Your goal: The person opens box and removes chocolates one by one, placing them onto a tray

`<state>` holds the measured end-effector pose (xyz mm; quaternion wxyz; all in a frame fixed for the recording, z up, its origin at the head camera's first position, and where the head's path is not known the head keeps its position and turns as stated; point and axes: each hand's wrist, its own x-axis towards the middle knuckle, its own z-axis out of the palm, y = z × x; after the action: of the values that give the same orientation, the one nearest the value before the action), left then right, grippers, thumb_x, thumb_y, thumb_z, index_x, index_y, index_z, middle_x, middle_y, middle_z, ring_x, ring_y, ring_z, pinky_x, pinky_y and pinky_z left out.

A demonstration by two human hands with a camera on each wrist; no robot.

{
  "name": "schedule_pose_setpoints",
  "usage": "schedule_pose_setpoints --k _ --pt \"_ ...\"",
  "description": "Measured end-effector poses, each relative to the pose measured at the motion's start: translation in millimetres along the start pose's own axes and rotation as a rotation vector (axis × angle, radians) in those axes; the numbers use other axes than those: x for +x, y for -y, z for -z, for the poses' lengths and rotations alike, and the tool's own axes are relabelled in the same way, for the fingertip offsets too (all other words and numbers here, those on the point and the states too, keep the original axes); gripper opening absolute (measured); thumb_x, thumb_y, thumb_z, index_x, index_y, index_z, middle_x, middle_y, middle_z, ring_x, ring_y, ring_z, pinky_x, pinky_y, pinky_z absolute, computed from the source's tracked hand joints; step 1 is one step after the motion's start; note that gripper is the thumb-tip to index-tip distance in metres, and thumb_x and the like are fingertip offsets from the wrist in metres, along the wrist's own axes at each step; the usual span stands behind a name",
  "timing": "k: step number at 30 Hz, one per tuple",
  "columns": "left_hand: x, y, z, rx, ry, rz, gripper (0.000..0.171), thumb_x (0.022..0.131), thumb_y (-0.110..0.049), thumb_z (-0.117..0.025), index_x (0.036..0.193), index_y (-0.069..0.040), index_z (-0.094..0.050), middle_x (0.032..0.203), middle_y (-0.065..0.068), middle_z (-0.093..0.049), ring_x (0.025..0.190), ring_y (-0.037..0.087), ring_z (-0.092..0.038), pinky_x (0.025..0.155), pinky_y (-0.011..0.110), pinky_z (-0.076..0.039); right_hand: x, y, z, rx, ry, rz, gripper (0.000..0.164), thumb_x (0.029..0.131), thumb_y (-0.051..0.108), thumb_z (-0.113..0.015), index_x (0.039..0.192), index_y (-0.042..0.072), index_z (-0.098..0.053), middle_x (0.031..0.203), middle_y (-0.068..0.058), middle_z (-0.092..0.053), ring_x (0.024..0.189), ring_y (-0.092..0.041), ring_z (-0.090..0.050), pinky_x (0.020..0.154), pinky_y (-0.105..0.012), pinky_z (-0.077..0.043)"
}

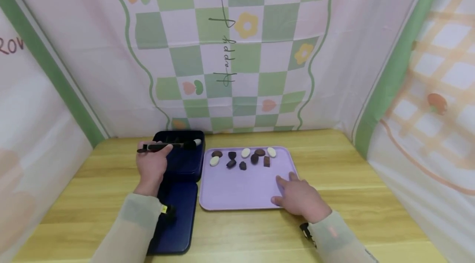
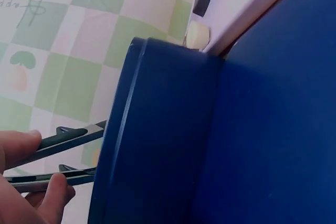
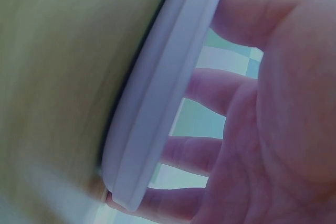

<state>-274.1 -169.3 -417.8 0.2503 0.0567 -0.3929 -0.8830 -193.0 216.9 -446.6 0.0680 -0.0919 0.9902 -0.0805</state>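
Observation:
My left hand (image 1: 152, 166) grips a pair of black-and-silver tongs (image 2: 79, 140) over a dark blue box (image 1: 184, 166). At the tongs' far tips, inside the box, a white oval piece (image 1: 198, 142) shows; I cannot tell whether the tips pinch it. The box wall hides those tips in the left wrist view. To the right lies a lilac tray (image 1: 241, 193), bearing chocolate-like pieces along its back: white ovals (image 1: 245, 153) and dark ones (image 1: 254, 158) of several shapes. My right hand (image 1: 301, 198) rests at the tray's right front corner, fingers spread over its rim.
A dark blue lid-like panel (image 1: 182, 217) lies in front of the box, partly under my left forearm. All stand on a wood-grain table (image 1: 237, 238). A checked cloth (image 1: 237, 57) hangs behind the table, with more cloth at both sides.

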Motion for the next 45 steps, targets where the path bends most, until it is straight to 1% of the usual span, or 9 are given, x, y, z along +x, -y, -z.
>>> schedule_pose_setpoints --k 1,7,8,11,21,32,35,39,45 --pt "-0.2 -0.9 -0.6 -0.011 0.007 0.001 0.027 0.085 0.029 -0.055 0.094 0.006 -0.044 0.099 0.016 -0.052 0.099 0.029 -0.054 0.072 0.036 -0.059 0 0 0 -0.001 0.001 -0.002 0.074 0.091 0.052 -0.067 0.143 0.002 -0.052 0.145 -0.042 -0.032 0.117 -0.068 -0.040 0.092 -0.074 -0.038" --pt "1.4 -1.4 3.3 0.709 0.059 -0.013 0.053 0.085 -0.001 -0.078 0.125 0.005 -0.045 0.127 0.014 -0.056 0.120 0.026 -0.055 0.094 0.034 -0.050 -1 0 2 0.002 0.007 -0.001 0.074 0.091 0.053 -0.066 0.144 0.003 -0.051 0.145 -0.042 -0.031 0.116 -0.070 -0.039 0.091 -0.075 -0.037" --pt "2.3 -0.5 4.3 0.778 0.065 -0.009 0.056 0.084 -0.004 -0.080 0.127 0.003 -0.046 0.128 0.013 -0.057 0.120 0.026 -0.055 0.097 0.035 -0.049 -1 0 2 0.004 0.007 0.000 0.074 0.091 0.053 -0.066 0.144 0.003 -0.051 0.145 -0.042 -0.031 0.116 -0.070 -0.039 0.091 -0.075 -0.037" --pt "5.2 2.4 6.2 0.812 0.078 0.006 0.057 0.085 -0.005 -0.080 0.130 0.003 -0.045 0.130 0.014 -0.058 0.122 0.029 -0.055 0.101 0.041 -0.046 -2 0 1 0.008 0.010 -0.002 0.074 0.091 0.052 -0.066 0.144 0.003 -0.051 0.145 -0.042 -0.031 0.116 -0.070 -0.039 0.091 -0.075 -0.037" --pt "9.7 0.2 14.3 0.799 0.068 0.104 0.060 0.090 -0.007 -0.076 0.137 -0.001 -0.041 0.138 0.010 -0.056 0.130 0.028 -0.049 0.108 0.041 -0.039 0 1 -1 0.000 0.002 0.004 0.072 0.091 0.050 -0.067 0.143 0.002 -0.052 0.145 -0.041 -0.032 0.119 -0.067 -0.039 0.093 -0.074 -0.036" --pt "8.7 -4.2 15.6 0.727 -0.009 0.084 0.053 0.088 -0.007 -0.078 0.129 0.001 -0.046 0.128 0.014 -0.060 0.120 0.025 -0.057 0.103 0.038 -0.045 0 1 -2 -0.002 0.015 -0.012 0.072 0.091 0.051 -0.067 0.144 0.003 -0.052 0.146 -0.041 -0.032 0.120 -0.067 -0.038 0.093 -0.074 -0.036" --pt "10.8 -10.5 16.0 0.633 -0.102 0.108 0.047 0.085 -0.010 -0.081 0.121 -0.005 -0.051 0.117 0.011 -0.062 0.108 0.023 -0.064 0.095 0.035 -0.051 0 0 -2 -0.002 0.012 -0.009 0.072 0.091 0.051 -0.067 0.144 0.003 -0.052 0.146 -0.041 -0.032 0.120 -0.067 -0.038 0.093 -0.074 -0.036" --pt "14.2 -22.0 14.5 0.395 -0.215 0.148 0.042 0.082 -0.009 -0.083 0.116 -0.007 -0.058 0.105 0.008 -0.066 0.095 0.024 -0.070 0.084 0.034 -0.056 0 0 -1 -0.004 0.006 -0.004 0.072 0.092 0.051 -0.067 0.143 0.002 -0.052 0.145 -0.041 -0.032 0.119 -0.067 -0.039 0.093 -0.074 -0.037" --pt "12.7 -35.3 6.1 0.199 -0.214 0.182 0.030 0.082 -0.005 -0.082 0.107 -0.001 -0.066 0.095 0.008 -0.071 0.090 0.024 -0.071 0.078 0.035 -0.058 -1 2 0 -0.005 0.003 0.000 0.072 0.091 0.050 -0.067 0.143 0.001 -0.052 0.145 -0.041 -0.032 0.121 -0.066 -0.039 0.094 -0.073 -0.037"
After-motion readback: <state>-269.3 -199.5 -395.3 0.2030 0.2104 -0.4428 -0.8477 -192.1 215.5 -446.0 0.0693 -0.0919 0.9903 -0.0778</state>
